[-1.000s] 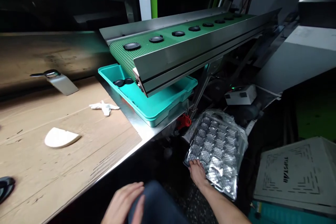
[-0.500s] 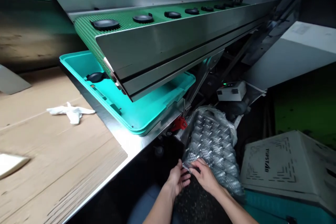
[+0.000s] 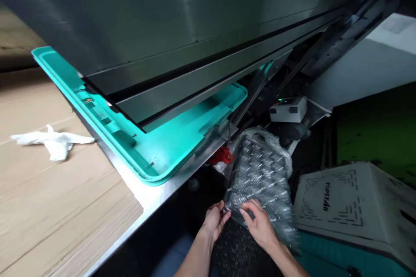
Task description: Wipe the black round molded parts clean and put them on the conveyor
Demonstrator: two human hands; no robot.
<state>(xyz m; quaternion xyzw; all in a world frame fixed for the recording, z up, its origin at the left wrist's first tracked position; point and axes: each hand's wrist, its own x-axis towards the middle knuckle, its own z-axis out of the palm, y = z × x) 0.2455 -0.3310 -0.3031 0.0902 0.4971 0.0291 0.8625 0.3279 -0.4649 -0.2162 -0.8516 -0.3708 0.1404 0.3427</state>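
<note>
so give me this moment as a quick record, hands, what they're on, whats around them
left hand: pinching the near edge of bagged clear blister trays
right hand: fingers on the same bag, beside the left hand
behind the bag: red handle, white control box
to the left: teal plastic tray under a stainless steel conveyor housing
further left: white cloth on a cardboard-covered bench

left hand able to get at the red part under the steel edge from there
Probably yes. The left hand is just below the red part, with only a dark gap between them. The bagged trays lie mostly to its right, and the steel edge runs above and left, so neither seems to block it.
</note>
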